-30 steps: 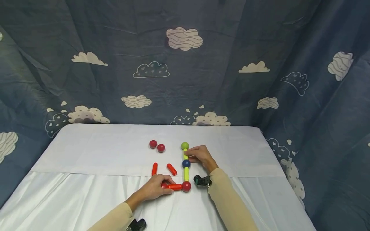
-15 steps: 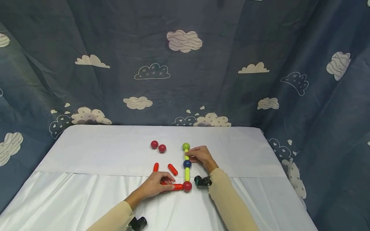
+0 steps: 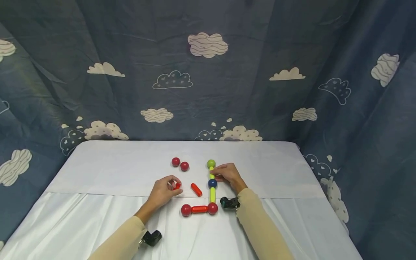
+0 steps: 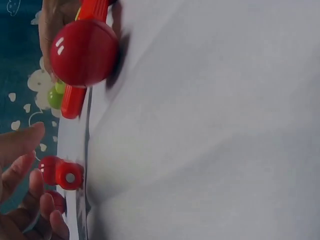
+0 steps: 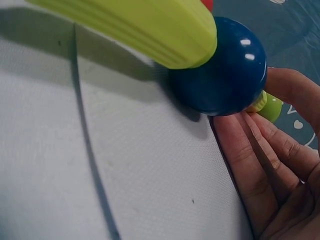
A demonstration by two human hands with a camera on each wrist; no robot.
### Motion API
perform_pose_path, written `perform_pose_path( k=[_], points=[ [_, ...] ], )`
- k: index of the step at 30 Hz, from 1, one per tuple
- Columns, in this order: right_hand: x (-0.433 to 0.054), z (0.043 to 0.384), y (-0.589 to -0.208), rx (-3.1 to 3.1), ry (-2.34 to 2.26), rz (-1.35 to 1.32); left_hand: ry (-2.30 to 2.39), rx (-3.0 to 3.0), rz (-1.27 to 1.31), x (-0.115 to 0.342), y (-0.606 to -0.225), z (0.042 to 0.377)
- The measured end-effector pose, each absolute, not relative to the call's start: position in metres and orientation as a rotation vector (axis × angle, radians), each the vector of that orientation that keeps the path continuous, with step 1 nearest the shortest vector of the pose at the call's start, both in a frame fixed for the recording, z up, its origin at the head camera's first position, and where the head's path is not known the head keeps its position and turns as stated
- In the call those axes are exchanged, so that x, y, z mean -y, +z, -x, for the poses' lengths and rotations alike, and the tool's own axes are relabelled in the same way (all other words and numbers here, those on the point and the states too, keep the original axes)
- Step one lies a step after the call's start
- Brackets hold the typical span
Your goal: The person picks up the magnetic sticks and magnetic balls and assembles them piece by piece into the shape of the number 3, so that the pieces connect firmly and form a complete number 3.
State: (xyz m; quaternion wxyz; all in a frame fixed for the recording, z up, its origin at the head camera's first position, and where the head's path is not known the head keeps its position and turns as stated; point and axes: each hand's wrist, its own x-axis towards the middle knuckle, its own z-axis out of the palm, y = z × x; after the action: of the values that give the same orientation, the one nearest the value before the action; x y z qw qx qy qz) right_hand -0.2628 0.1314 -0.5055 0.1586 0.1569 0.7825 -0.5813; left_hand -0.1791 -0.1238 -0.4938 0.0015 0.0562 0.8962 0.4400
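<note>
My left hand [image 3: 162, 190] is at a short red rod [image 3: 177, 185], thumb and fingers spread around it; in the left wrist view the fingertips look apart from the rod's end [image 4: 70, 177], which bears a metal dot. With my right hand [image 3: 228, 174] I hold the upper yellow-green rod [image 3: 212, 176] between a green ball [image 3: 211, 164] and a blue ball [image 3: 212, 183]. Below the blue ball, a second yellow-green rod [image 3: 212, 195] leads to a red ball [image 3: 212, 208]. From there a red rod [image 3: 199, 209] runs left to another red ball [image 3: 186, 210].
A loose red rod [image 3: 196, 189] lies slanted between my hands. Farther back, two red balls [image 3: 176, 161] sit close together. White cloth [image 3: 276, 159] covers the table, and a dark blue curtain [image 3: 227, 94] with clouds hangs behind it.
My left hand has left the lower-left red ball and red rod, moving up to the loose red rod. The right hand keeps its hold on the upper yellow-green rod.
</note>
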Motion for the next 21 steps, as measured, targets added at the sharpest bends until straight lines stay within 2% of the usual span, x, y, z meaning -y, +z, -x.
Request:
perform_pose_path(
  k=[10, 21],
  points=[
    [-0.132, 0.26, -0.505, -2.248, -1.671, -0.425, 1.195, -2.842, -0.078, 0.126, -0.504, 0.19],
    [-0.132, 0.263, -0.506, -2.251, -1.668, -0.442, 1.069, -2.802, -0.055, 0.124, -0.495, 0.193]
  ],
)
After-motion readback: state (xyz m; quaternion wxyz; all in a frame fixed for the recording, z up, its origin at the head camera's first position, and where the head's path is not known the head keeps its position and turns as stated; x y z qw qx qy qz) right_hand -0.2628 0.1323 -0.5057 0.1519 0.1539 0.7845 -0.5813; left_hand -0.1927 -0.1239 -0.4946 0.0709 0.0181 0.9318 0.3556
